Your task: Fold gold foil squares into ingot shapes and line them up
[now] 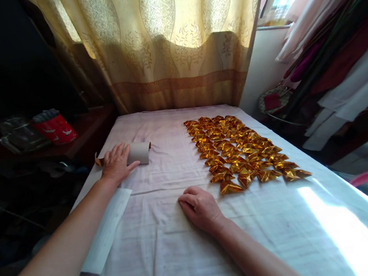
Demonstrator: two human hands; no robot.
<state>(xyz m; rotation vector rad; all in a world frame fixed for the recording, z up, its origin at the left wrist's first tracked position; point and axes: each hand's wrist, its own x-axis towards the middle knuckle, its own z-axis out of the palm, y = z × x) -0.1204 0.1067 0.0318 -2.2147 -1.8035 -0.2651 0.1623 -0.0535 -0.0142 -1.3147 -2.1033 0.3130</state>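
My left hand (116, 164) lies across a grey roll (138, 153), which looks like rolled paper with a brownish-gold edge showing at both ends. Its fingers are stretched out on top and the thumb points away to the right. Under my left forearm a long pale sheet or strip of paper (110, 235) lies on the cloth. My right hand (199, 209) rests on the cloth with the fingers curled in, and nothing shows in it. Just beyond it, several rows of folded gold foil ingots (238, 163) cover the right part of the white cloth (173, 258).
A patterned yellow curtain (177, 66) hangs behind the far edge. At left, a dark side table (90, 128) carries a glass jug (21, 138) and a red container (56, 128). Hanging clothes (341, 65) stand at right, with a pink object (364, 178) low beside the cloth's edge.
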